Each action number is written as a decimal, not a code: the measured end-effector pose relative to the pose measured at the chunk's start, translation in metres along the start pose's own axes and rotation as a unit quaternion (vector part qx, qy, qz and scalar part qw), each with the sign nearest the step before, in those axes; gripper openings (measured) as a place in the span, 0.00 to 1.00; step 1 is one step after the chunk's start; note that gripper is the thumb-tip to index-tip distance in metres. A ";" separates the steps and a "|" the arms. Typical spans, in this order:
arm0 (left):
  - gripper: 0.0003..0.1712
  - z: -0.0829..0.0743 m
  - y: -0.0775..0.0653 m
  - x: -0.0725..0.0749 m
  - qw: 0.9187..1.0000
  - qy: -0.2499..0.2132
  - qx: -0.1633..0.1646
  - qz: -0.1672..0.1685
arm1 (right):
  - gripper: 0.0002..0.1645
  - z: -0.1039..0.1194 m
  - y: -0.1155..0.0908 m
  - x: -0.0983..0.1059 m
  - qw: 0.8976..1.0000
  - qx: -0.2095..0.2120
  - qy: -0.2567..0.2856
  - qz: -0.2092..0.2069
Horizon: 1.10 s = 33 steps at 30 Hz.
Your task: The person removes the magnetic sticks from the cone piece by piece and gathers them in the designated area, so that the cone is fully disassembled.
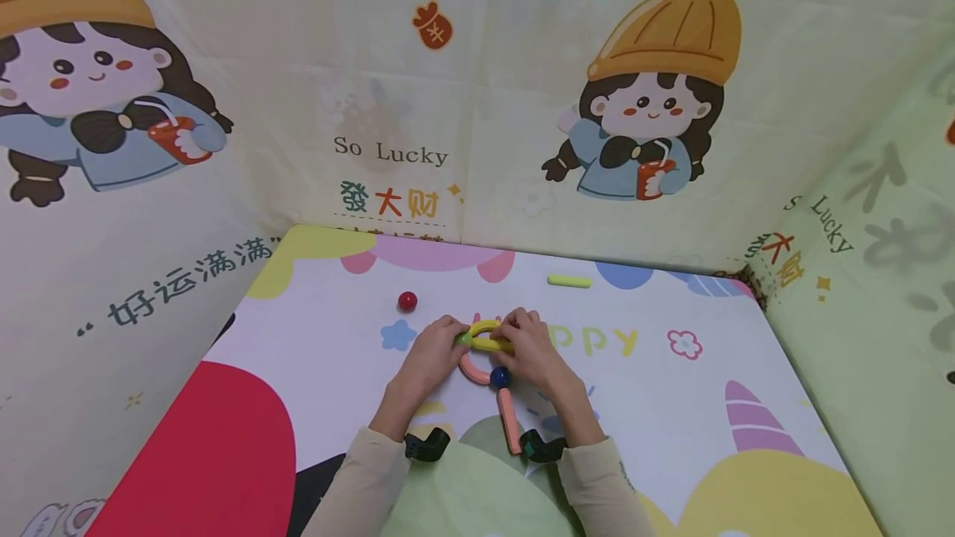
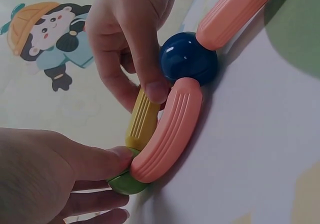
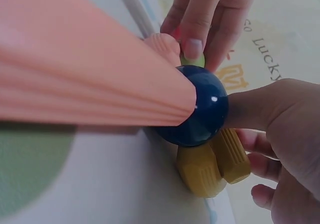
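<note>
- Six toy pieces grouped on the printed tabletop, between both hands and toward the wearer: green ball, yellow curved rod, yellow straight rod, pink curved rod, dark blue ball, pink straight rod.
- Pinched between thumb and fingers of the left hand: green ball; held between thumb and fingers of the right hand: yellow straight rod; cannot tell how firmly in either case.
- Probably light, hard plastic; stiff, hardly fragile; glossy dark blue ball likely slick and apt to roll; ridged rods likely kinder to fingertips.
- Best taken by the ridged lengths, close to a ball; green ball best steadied from opposite sides; joints perhaps apt to swivel or part if lifted by the pink straight rod alone.
- Clear from the head: red ball and lime rod, both lying apart, beyond the group.
- Clear from the left wrist: an apparent seam across the green ball; also the pink curved rod's full bend, touching dark blue ball and green ball.
- Clear from the right wrist: two yellow rod ends side by side, covered by right fingers in the head view.
</note>
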<state>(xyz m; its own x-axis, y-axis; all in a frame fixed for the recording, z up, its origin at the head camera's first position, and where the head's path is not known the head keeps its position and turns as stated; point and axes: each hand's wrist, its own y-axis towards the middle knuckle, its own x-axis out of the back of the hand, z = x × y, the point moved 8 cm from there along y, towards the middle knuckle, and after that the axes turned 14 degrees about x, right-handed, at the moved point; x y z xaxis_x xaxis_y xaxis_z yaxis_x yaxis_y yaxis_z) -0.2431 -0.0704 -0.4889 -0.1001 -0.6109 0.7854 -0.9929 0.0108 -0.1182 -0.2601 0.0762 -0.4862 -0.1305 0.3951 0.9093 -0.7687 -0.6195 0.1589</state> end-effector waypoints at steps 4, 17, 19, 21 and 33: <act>0.20 0.001 0.000 0.000 1.000 -0.006 0.003 0.003 | 0.13 0.002 -0.001 -0.001 1.000 0.010 0.016 0.011; 0.21 0.002 -0.001 -0.001 1.000 -0.011 0.010 0.009 | 0.17 0.004 -0.002 -0.006 0.999 0.017 0.035 0.033; 0.21 0.003 -0.001 -0.002 1.000 -0.013 0.015 0.011 | 0.17 0.004 -0.002 -0.005 0.999 0.018 0.037 0.033; 0.21 0.003 0.000 -0.002 1.000 -0.017 0.022 0.013 | 0.16 0.004 -0.002 -0.004 0.999 0.019 0.039 0.030; 0.19 0.004 0.001 -0.003 0.999 -0.019 0.027 -0.012 | 0.16 0.005 -0.003 -0.001 0.999 0.022 0.041 0.015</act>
<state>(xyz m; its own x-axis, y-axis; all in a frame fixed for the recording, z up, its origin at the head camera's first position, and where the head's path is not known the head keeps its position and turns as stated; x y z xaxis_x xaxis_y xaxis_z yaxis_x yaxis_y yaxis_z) -0.2438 -0.0715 -0.4937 -0.0727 -0.6400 0.7649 -0.9900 -0.0464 -0.1330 -0.2552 0.0741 -0.4860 -0.2053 0.4288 0.8798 -0.7357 -0.6604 0.1501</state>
